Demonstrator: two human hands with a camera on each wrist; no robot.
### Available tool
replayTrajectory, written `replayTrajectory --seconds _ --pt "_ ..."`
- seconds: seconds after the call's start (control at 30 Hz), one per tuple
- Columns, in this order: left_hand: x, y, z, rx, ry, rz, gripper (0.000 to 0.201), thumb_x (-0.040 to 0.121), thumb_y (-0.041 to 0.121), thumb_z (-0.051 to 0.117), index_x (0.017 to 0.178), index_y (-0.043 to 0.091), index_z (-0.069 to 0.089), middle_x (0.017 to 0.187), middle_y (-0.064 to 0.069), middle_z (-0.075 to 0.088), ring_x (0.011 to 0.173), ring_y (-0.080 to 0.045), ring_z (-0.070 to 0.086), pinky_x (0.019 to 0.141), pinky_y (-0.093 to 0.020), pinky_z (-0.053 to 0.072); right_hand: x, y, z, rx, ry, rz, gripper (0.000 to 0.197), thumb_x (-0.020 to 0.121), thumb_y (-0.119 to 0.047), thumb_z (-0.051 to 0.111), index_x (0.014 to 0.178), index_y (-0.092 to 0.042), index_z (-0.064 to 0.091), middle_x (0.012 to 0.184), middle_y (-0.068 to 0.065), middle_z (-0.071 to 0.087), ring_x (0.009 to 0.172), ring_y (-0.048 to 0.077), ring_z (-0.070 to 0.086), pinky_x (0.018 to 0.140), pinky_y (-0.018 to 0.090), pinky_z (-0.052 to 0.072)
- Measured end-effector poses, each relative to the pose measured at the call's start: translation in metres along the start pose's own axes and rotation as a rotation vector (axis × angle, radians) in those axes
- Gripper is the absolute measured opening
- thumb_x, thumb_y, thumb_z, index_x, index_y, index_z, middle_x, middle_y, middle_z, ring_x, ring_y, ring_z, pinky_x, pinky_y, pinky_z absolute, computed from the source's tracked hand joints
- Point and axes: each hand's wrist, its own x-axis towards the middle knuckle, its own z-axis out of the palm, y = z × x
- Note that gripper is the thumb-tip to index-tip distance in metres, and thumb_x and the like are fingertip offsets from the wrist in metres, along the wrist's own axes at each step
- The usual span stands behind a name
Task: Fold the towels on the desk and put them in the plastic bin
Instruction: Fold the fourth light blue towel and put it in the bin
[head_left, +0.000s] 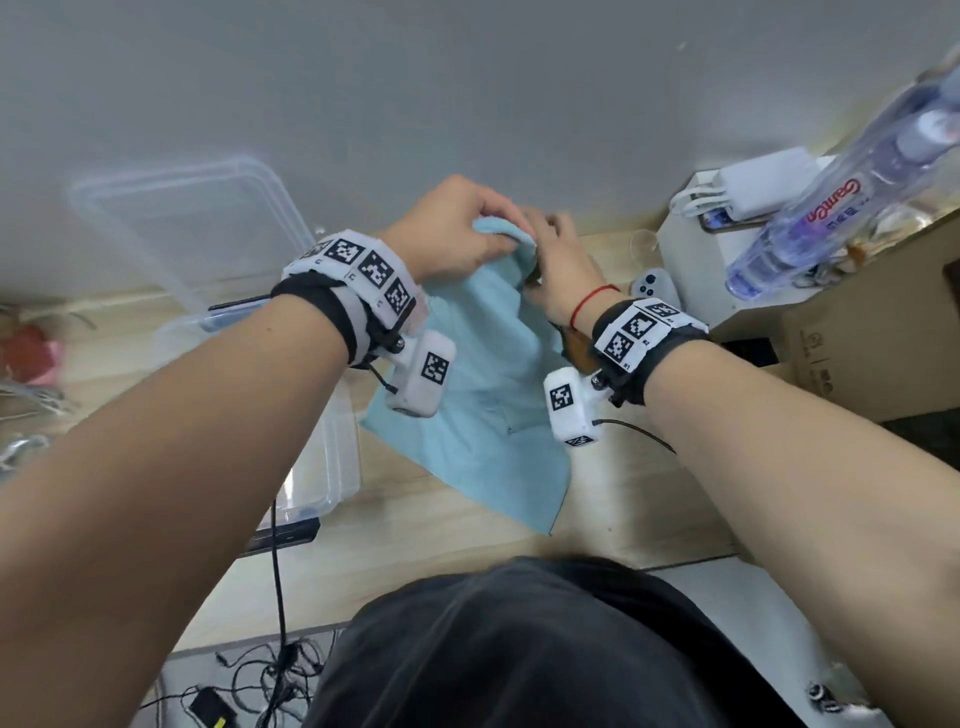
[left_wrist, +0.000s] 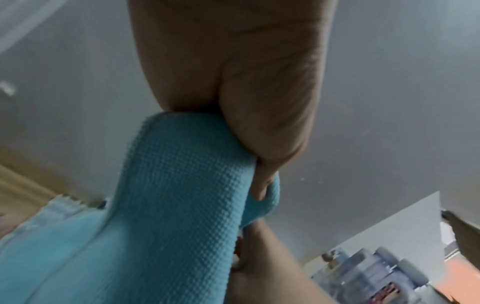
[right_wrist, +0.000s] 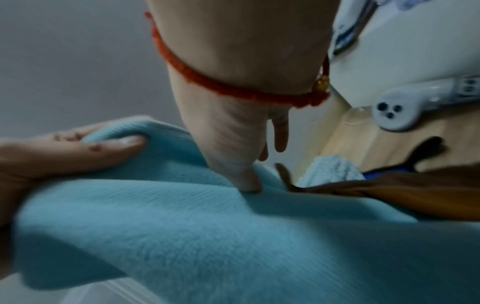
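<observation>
A light blue towel (head_left: 483, 395) hangs lifted above the wooden desk (head_left: 415, 530), its lower corner trailing near the desk's front. My left hand (head_left: 457, 228) grips the towel's top edge, thumb and fingers curled over the fold (left_wrist: 182, 164). My right hand (head_left: 553, 270) pinches the same top edge just to the right; its thumb presses into the cloth (right_wrist: 246, 181). The clear plastic bin (head_left: 322, 457) stands on the desk at the left, under my left forearm. Another pale blue towel (right_wrist: 332, 168) lies on the desk beyond my right hand.
A clear lid (head_left: 192, 223) leans against the grey wall behind the bin. At the right stand a white box (head_left: 727, 270) with a charger, a white game controller (head_left: 654, 286), a water bottle (head_left: 841, 192) and a cardboard box (head_left: 857, 353). Cables lie on the floor.
</observation>
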Motion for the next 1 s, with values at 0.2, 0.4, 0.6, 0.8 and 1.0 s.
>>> replayTrajectory --seconds 0.2,0.4,0.6,0.8,1.0 --pt "-0.038 0.042 -0.041 -0.056 0.238 0.095 0.017 0.085 0.015 0.063 0.087 0.029 0.072 0.084 0.017 0.069 0.08 0.004 0.06 0.078 -0.015 0.047 -0.008 -0.021 -0.023 -0.223 -0.004 -0.015 0.029 0.072 -0.032 0.063 0.098 -0.019 0.067 0.114 0.009 0.057 0.104 0.028 0.052 0.088 0.039 0.048" --pt "-0.09 0.04 -0.078 -0.016 0.619 0.078 0.011 0.084 0.036 0.062 0.087 0.031 0.071 0.079 0.011 0.068 0.077 -0.005 0.061 0.075 -0.024 0.05 -0.051 -0.038 -0.037 -0.229 0.329 0.048 0.031 0.083 -0.044 0.067 0.1 -0.019 0.06 0.103 0.008 0.055 0.097 0.032 0.052 0.07 0.035 0.033" --pt "-0.142 0.011 -0.067 0.134 0.54 -0.028 0.012 0.084 0.036 0.068 0.086 0.025 0.07 0.076 0.008 0.063 0.072 -0.008 0.055 0.067 -0.021 0.043 -0.104 -0.063 -0.03 -0.089 0.313 0.068 0.026 0.085 -0.03 0.067 0.099 -0.018 0.049 0.086 0.005 0.057 0.076 0.027 0.049 0.065 0.03 0.034" --pt "-0.206 -0.034 -0.021 0.424 0.288 -0.067 0.02 0.086 0.033 0.07 0.095 0.016 0.073 0.084 -0.005 0.067 0.08 -0.022 0.058 0.069 -0.024 0.036 -0.18 -0.05 0.019 -0.141 0.19 0.088 0.038 0.076 -0.048 0.077 0.091 -0.019 0.06 0.079 0.0 0.058 0.074 0.023 0.054 0.063 0.03 0.037" --pt "-0.254 -0.081 0.016 0.528 -0.002 -0.224 0.017 0.078 0.039 0.077 0.084 0.024 0.072 0.071 -0.002 0.062 0.076 -0.026 0.06 0.066 -0.03 0.044 -0.245 -0.028 0.03 -0.278 -0.096 0.167 0.025 0.083 -0.036 0.073 0.09 -0.012 0.072 0.064 0.0 0.055 0.061 0.017 0.051 0.049 0.025 0.03"
